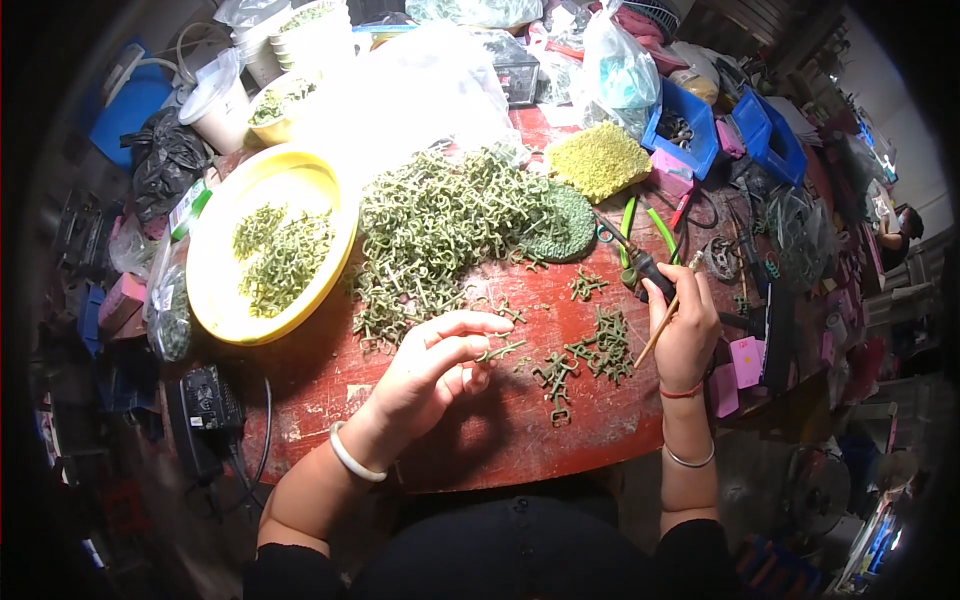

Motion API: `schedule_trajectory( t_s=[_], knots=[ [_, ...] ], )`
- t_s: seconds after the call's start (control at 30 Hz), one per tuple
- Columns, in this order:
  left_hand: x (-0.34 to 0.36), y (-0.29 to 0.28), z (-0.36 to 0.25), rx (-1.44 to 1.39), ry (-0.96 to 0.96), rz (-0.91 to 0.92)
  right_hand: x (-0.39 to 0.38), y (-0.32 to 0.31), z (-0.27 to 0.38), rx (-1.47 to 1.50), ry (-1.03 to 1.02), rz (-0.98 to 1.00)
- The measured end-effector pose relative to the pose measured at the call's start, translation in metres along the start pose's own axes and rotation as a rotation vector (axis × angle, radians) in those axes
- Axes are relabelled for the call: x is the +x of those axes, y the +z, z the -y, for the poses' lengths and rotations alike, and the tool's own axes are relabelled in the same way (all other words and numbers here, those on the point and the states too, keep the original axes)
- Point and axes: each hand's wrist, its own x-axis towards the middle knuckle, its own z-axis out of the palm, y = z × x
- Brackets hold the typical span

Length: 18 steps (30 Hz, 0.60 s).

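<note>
My left hand [440, 360] is raised over the red table, its index finger stretched out. A small green hooked piece [503, 350] sticks out at the thumb tip and appears pinched there against the lower fingers. My right hand [688, 325] is closed around a thin brown stick [656, 335] that points down toward the table. Against its thumb and fingers is a black-handled tool [650, 271]; whether it is gripped or only touched I cannot tell. Between the hands lie small clusters of green pieces [605, 345]. Behind them spreads a large heap of the same pieces [440, 215].
At left stands a yellow basin [345, 235] with more green pieces. A green round pad [565, 225], a yellow textured block [598, 162] and green-handled pliers [628, 235] lie behind my right hand. Blue bins [700, 110] stand far right. A black power adapter [210, 400] hangs near the left edge.
</note>
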Motion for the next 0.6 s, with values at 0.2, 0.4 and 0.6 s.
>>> schedule_trajectory(
  t_s=[0.2, 0.4, 0.6],
  knots=[
    [0.000, 0.000, -0.001, 0.005, -0.013, 0.002, 0.001, -0.001, 0.003, 0.007, 0.021, 0.037],
    [0.001, -0.002, 0.000, -0.024, -0.009, 0.025, 0.000, 0.001, -0.002, 0.021, -0.001, 0.009],
    [0.003, -0.003, 0.001, -0.091, -0.018, 0.003, -0.003, -0.002, 0.008, 0.202, 0.077, -0.097]
  ],
)
